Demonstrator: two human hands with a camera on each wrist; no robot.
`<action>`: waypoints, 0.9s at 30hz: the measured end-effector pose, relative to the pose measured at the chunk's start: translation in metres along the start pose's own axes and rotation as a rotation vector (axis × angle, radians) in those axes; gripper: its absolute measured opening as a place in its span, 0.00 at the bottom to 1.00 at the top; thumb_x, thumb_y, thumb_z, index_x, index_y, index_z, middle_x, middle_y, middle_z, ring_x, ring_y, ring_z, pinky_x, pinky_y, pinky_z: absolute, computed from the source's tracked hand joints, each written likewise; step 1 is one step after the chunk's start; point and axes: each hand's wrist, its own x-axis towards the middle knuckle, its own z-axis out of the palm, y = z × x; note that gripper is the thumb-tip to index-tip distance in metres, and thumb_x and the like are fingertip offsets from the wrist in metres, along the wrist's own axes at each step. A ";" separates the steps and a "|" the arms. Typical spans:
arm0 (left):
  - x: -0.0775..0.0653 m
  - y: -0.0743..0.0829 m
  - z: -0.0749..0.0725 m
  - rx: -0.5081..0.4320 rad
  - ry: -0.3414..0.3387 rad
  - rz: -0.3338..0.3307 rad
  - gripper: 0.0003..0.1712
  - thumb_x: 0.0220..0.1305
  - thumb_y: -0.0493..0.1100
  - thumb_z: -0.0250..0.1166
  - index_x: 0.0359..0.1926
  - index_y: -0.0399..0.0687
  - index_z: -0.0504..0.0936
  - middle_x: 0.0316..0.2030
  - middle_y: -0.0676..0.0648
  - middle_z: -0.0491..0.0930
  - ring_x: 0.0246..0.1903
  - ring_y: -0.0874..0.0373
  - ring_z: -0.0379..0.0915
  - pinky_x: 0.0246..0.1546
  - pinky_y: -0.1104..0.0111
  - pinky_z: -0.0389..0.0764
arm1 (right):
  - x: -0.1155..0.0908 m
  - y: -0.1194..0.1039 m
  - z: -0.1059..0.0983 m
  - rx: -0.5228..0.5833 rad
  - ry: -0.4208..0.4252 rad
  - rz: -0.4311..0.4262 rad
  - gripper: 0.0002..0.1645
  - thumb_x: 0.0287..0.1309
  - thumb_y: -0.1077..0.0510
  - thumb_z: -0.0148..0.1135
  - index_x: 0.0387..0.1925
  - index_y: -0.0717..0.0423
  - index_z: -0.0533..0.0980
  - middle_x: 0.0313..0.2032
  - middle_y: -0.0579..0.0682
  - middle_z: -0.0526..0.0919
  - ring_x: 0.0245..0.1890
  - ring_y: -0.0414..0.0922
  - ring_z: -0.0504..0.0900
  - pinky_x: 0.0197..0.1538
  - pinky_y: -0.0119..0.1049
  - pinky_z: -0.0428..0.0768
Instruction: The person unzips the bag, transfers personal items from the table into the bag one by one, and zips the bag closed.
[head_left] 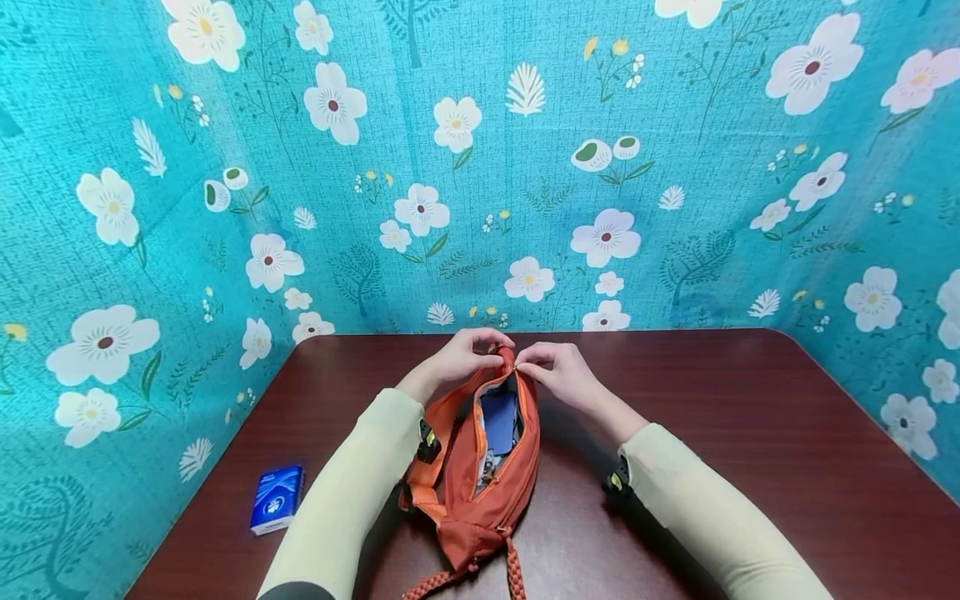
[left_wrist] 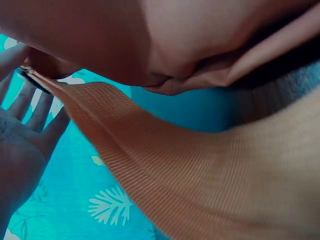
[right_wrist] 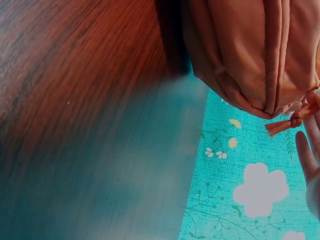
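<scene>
While the left hand [head_left: 468,356] grips and the right hand [head_left: 561,372] pinches the end of the red-orange bag [head_left: 521,468] toward the far edge of the table [head_left: 750,417] it lies on, its open zip [head_left: 477,427] could jam on the blue item [head_left: 498,423] inside if the mouth sags inward.

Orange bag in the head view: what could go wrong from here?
The orange bag gapes open, so the dark blue item inside could slip out if it tips. With the left hand and right hand at its far end, fabric might snag. The left sleeve could nudge the blue pack nearby.
</scene>
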 end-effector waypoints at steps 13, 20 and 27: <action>0.001 -0.005 0.000 0.040 0.004 0.023 0.09 0.67 0.35 0.62 0.46 0.39 0.82 0.42 0.47 0.81 0.42 0.55 0.76 0.48 0.65 0.76 | -0.003 0.000 0.001 0.017 0.005 0.044 0.04 0.60 0.64 0.66 0.34 0.53 0.84 0.32 0.45 0.84 0.29 0.45 0.83 0.33 0.34 0.81; 0.003 -0.009 -0.003 0.038 0.031 0.050 0.08 0.67 0.34 0.61 0.46 0.37 0.82 0.41 0.46 0.82 0.42 0.55 0.75 0.46 0.65 0.76 | -0.010 -0.004 0.002 0.018 -0.006 0.017 0.03 0.59 0.63 0.66 0.33 0.54 0.84 0.32 0.45 0.84 0.32 0.40 0.82 0.37 0.35 0.81; 0.002 -0.013 -0.006 0.029 0.065 -0.003 0.09 0.67 0.34 0.62 0.47 0.36 0.82 0.41 0.46 0.81 0.40 0.55 0.75 0.43 0.66 0.77 | -0.024 -0.016 0.003 0.013 -0.062 -0.025 0.05 0.58 0.64 0.67 0.32 0.51 0.85 0.31 0.43 0.84 0.34 0.39 0.80 0.39 0.37 0.81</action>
